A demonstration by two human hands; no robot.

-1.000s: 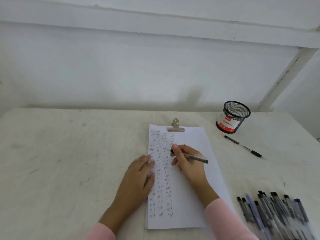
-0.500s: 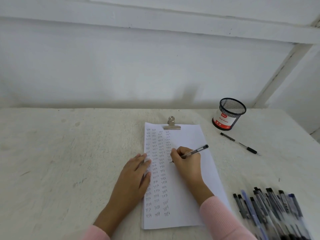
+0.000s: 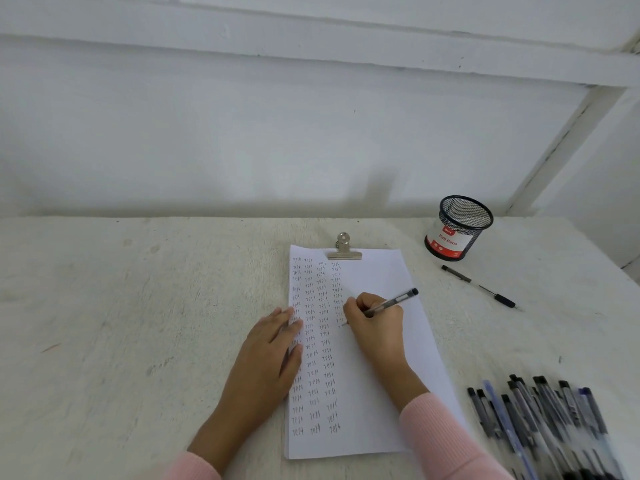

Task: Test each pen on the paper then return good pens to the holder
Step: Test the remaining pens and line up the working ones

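In the head view, the right hand [image 3: 375, 323] was seen curled round a dark pen [image 3: 394, 301], which was pinched between the thumb and the first fingers. The pen was tilted, with its cap end raised toward the far right and its tip placed on the paper [image 3: 381, 382], at the lower end of the fourth column of small written words. The heel of this hand was laid on the sheet, and the forearm, covered by a pink sleeve [image 3: 440, 434], was stretched in from the lower right.

The left hand [image 3: 273, 348] was laid flat, palm down, with the fingers straight and close together, and nothing was gripped by it. Its fingertips were pressed on the left edge of the paper, over the first column, while the rest of the hand was rested on the worktop [image 3: 138, 323].

The paper was held at its top by a metal clip [image 3: 343, 249]. The black mesh holder [image 3: 459, 228], marked with a red and white label, was stood at the far right of the worktop, well apart from the paper. One single pen [image 3: 479, 287] was laid just in front of the holder. A heap of pens [image 3: 547, 420], partly blurred, was spread at the lower right corner, near the right edge of the paper.
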